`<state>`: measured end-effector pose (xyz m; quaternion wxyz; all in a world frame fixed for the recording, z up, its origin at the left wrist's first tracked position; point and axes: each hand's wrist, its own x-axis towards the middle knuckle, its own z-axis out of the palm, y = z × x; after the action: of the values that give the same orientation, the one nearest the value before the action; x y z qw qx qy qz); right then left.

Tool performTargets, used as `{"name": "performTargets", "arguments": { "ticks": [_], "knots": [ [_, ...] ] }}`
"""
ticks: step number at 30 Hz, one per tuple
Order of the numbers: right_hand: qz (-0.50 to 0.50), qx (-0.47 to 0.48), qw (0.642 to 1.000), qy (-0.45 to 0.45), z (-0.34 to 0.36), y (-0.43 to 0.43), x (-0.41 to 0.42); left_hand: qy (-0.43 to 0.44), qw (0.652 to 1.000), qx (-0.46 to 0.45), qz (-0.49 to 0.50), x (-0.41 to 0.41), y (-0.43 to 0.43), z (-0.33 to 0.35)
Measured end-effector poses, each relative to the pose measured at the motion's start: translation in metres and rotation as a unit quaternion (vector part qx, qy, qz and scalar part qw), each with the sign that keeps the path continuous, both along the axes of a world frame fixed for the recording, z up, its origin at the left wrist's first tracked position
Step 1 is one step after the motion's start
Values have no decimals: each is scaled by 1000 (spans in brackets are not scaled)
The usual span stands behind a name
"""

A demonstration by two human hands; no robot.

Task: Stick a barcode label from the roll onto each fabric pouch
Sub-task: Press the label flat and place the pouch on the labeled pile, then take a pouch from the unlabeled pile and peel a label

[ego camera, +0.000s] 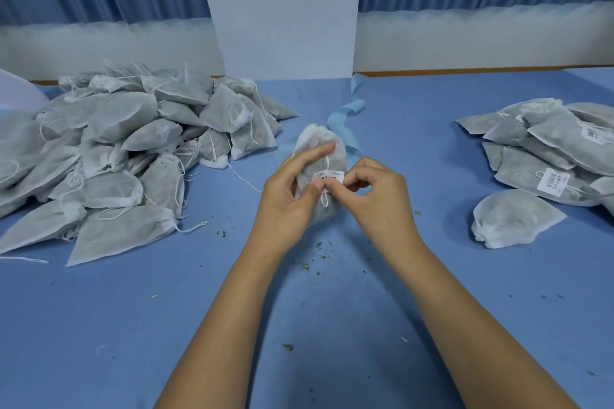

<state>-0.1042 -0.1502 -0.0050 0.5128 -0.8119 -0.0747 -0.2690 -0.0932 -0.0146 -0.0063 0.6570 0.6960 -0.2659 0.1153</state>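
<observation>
Two-handed, over table [432,276] middle: grips pouch [315,146] in left hand [285,196], thumb on label [332,175]. Pinches label edge with right hand [378,196].

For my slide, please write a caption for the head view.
Left hand holds a fabric pouch while right hand pinches the barcode label on it, above a blue table.

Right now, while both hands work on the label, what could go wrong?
The drawstring shows just above and below the barcode label on the fabric pouch; the label might catch the cord and wrinkle. The right hand pinches the label's edge while the left hand holds the soft pouch, so it may go on crooked. Loose crumbs nearby could foul the glue.
</observation>
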Motion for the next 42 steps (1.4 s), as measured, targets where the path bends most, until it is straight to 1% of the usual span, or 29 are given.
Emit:
{"name": "performTargets", "arguments": {
  "ticks": [2, 5, 6, 7, 8, 10, 11, 12, 14, 17, 18, 21, 22, 24, 27, 31, 33, 34, 35, 37, 38, 40, 42],
  "knots": [
    [-21, -15, 1000, 13, -1, -2, 1, -1, 1000, -7, -3, 1, 0, 0],
    [-73, -35, 994, 69, 0, -10, 3, 12, 999, -36, 7, 5, 4, 0],
    [-79, -23, 993, 86, 0, -13, 4, 20, 999, -45, 5, 5, 5, -1],
    [-65, 12, 993, 96, 1, -15, 3, 30, 998, -52, -1, 5, 5, -1],
    [-31, 70, 992, 101, 3, -15, 0, 41, 997, -57, -7, 3, 3, -1],
    [51, 193, 974, 105, 7, -16, -6, 65, 996, -62, -10, 0, -6, 0],
    [73, 230, 964, 107, 7, -18, -10, 72, 996, -60, -3, -2, -11, 0],
    [82, 245, 960, 109, 8, -21, -14, 73, 996, -55, 6, -3, -17, 2],
    [66, 234, 963, 117, 8, -30, -22, 75, 996, -50, 13, -5, -30, 4],
    [-5, 211, 972, 107, 11, -52, -34, 79, 996, -45, 23, -9, -61, 8],
    [-32, 208, 973, 96, 13, -61, -38, 94, 994, -39, 29, -10, -73, 8],
    [-84, 232, 966, 75, 20, -94, -51, 181, 983, 4, 37, -16, -109, 8],
    [-85, 243, 963, 81, 22, -104, -56, 193, 980, 10, 41, -18, -120, 7],
    [-70, 249, 959, 120, 22, -123, -65, 193, 980, -1, 44, -23, -140, 7],
    [-47, 216, 955, 197, 17, -147, -79, 190, 981, -7, 37, -30, -171, 10],
    [35, 191, 947, 256, 13, -181, -93, 201, 978, 8, 48, -35, -202, 9],
    [66, 199, 938, 275, 10, -194, -96, 207, 977, 18, 46, -35, -212, 8],
    [71, 229, 930, 277, 10, -199, -94, 213, 976, 16, 43, -34, -216, 8],
    [62, 281, 920, 266, 11, -204, -91, 229, 973, 7, 43, -33, -220, 11],
    [2, 423, 885, 193, 17, -215, -84, 281, 958, -46, 23, -30, -228, 18],
    [-33, 491, 859, 143, 21, -221, -80, 297, 952, -72, 8, -30, -231, 21],
    [-88, 590, 800, 72, 25, -231, -73, 287, 956, -65, 3, -32, -237, 24],
    [-132, 642, 753, 61, 22, -230, -70, 262, 964, -48, 1, -36, -238, 22]
  ]
}}
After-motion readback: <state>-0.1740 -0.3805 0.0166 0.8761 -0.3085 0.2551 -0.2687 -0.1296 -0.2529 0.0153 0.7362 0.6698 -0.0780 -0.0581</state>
